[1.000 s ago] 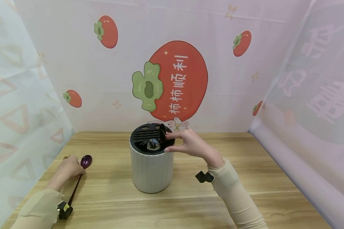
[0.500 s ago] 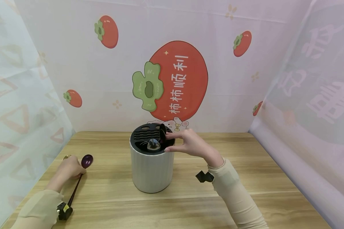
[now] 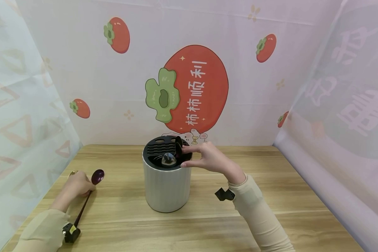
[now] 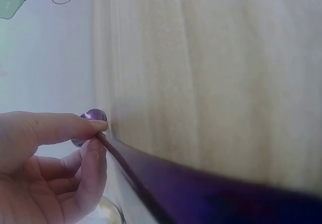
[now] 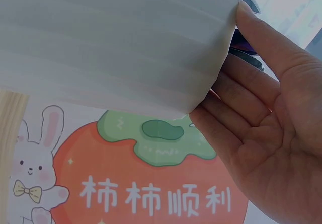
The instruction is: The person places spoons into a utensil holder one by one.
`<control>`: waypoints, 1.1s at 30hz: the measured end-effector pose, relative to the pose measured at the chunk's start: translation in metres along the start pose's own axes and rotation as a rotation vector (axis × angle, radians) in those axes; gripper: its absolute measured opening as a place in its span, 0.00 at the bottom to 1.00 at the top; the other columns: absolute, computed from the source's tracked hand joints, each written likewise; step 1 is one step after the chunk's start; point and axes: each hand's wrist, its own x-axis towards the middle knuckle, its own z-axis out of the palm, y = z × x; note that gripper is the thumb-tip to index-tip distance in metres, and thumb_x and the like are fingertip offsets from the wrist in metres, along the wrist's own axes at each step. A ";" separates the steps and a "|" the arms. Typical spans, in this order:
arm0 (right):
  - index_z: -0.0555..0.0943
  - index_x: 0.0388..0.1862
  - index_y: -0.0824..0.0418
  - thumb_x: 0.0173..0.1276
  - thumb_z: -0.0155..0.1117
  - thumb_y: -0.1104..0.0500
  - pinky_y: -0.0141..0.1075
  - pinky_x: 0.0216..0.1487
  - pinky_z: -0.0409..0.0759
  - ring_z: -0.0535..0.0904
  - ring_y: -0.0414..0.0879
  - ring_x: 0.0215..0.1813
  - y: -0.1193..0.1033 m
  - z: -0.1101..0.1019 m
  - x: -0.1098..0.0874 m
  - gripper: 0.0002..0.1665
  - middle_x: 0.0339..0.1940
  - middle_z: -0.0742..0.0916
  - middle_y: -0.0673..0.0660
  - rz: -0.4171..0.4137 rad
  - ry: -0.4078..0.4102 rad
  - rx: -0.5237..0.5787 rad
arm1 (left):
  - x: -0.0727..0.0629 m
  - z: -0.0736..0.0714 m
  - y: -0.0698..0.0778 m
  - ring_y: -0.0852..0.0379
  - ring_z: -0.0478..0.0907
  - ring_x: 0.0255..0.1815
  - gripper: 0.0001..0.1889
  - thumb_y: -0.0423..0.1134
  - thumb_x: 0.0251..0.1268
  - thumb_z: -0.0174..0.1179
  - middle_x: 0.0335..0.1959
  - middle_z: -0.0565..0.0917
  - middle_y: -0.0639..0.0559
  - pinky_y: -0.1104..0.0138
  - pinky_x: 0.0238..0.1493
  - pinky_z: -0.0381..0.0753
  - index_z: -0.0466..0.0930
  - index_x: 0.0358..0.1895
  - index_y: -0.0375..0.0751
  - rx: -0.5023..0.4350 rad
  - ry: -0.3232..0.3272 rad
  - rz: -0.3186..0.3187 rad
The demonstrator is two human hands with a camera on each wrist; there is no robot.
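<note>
My left hand (image 3: 77,184) pinches the thin handle of a dark purple spoon (image 3: 97,177) between thumb and fingers, low at the table's left side. In the left wrist view the purple handle (image 4: 124,166) runs from the fingertips toward the camera. A gold utensil (image 3: 73,173) peeks out behind that hand, mostly hidden by it. My right hand (image 3: 210,159) grips the top rim of a white ribbed utensil holder (image 3: 167,190), thumb at the near edge. Inside the holder's black slotted top stand a shiny silver spoon (image 3: 168,159) and dark spoons (image 3: 178,142) beside the right fingers.
The wooden table (image 3: 239,224) carries the holder near its middle. A printed backdrop (image 3: 233,119) with persimmons rises behind it, and fabric walls (image 3: 337,133) enclose both sides.
The purple spoon's bowl has shifted slightly right and turned a little, with the left fingers moving a touch along with it. The right hand and the holder stay as they were.
</note>
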 end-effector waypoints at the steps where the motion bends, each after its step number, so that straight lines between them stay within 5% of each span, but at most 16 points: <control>1: 0.82 0.54 0.58 0.58 0.69 0.44 0.36 0.55 0.79 0.79 0.42 0.59 0.000 0.000 0.000 0.29 0.55 0.84 0.54 -0.001 0.000 -0.001 | 0.000 0.000 0.000 0.64 0.62 0.08 0.18 0.35 0.46 0.62 0.03 0.68 0.61 0.71 0.16 0.63 0.69 0.04 0.46 0.003 0.000 0.002; 33: 0.82 0.54 0.58 0.56 0.71 0.45 0.38 0.56 0.79 0.78 0.42 0.60 0.000 0.001 0.000 0.29 0.56 0.84 0.54 0.013 -0.001 0.012 | 0.000 0.004 0.001 0.65 0.58 0.08 0.23 0.35 0.50 0.61 0.03 0.63 0.62 0.73 0.15 0.59 0.63 0.04 0.49 0.009 0.022 0.062</control>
